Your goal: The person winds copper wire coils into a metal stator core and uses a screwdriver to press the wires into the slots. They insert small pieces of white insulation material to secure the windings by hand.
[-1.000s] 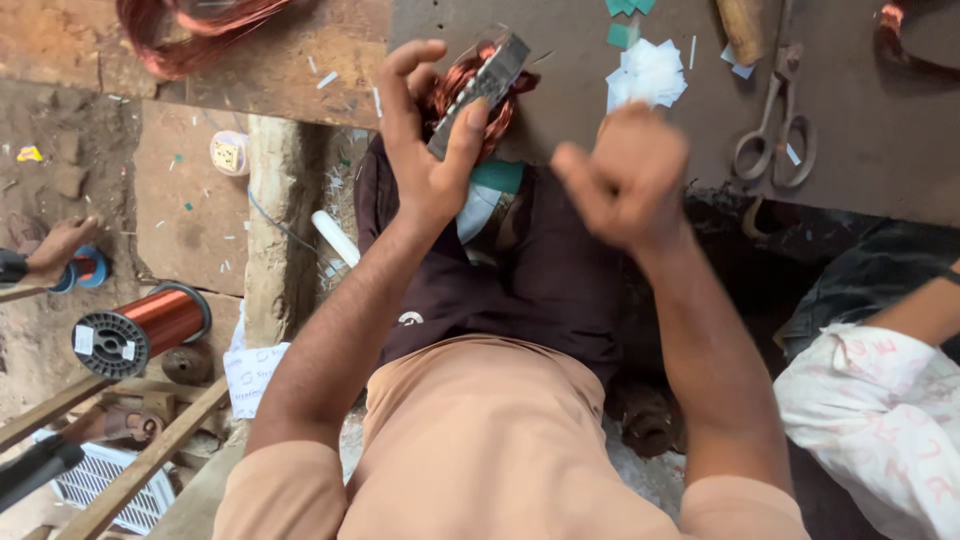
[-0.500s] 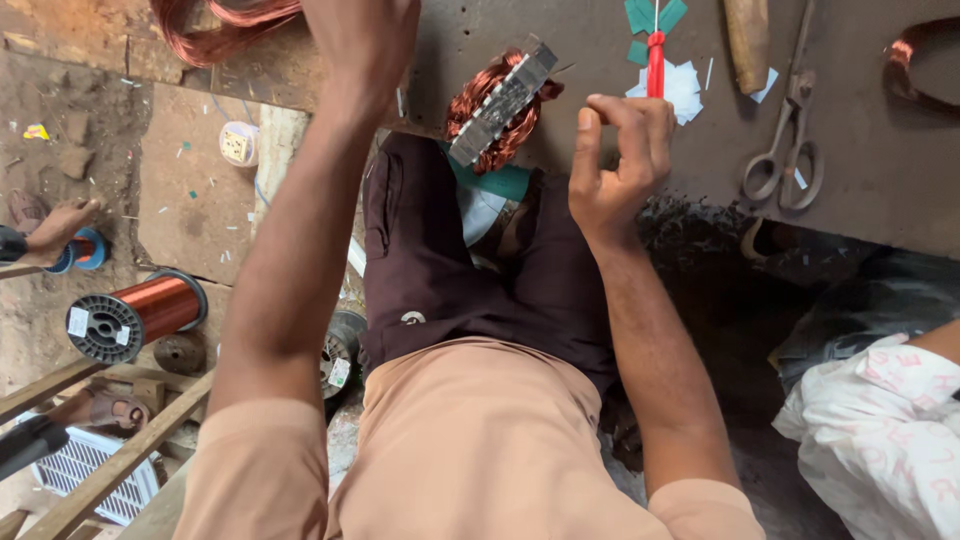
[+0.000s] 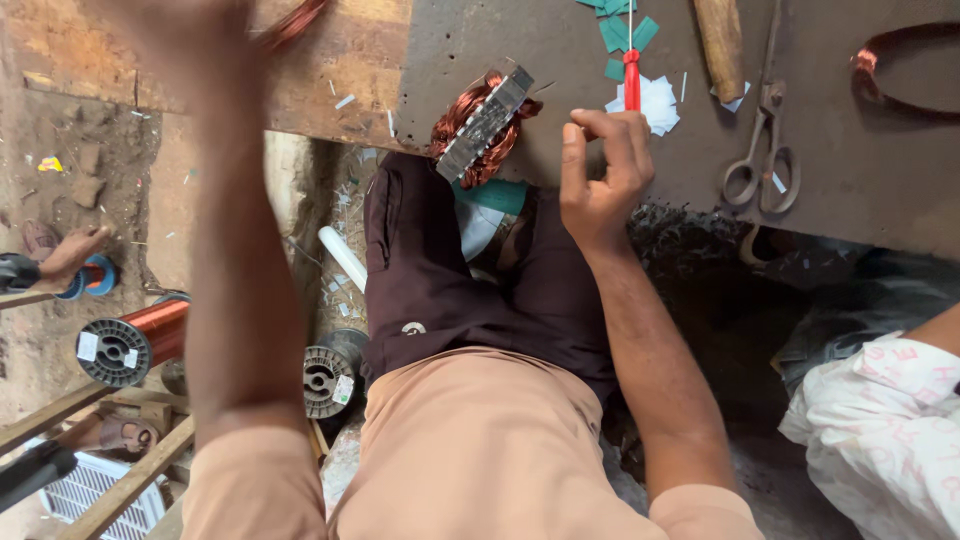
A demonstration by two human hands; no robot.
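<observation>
Right hand [image 3: 600, 180] pinches a red-handled screwdriver [image 3: 631, 80] just right of the copper-wound grey steel stator [image 3: 486, 125]: likely heavy, stiff; grip its laminations. Left hand [image 3: 190, 30] blurred, grip unclear.

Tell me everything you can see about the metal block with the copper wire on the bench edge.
The metal block with copper wire is a grey, stacked-looking steel core, long and narrow, with reddish copper coils bulging out on both sides. It lies tilted diagonally at the near edge of the dark bench top, partly above a teal and white piece on the person's lap. Neither hand touches it: the right hand is just beside it, holding a red-handled tool; the left hand is raised and blurred.
</observation>
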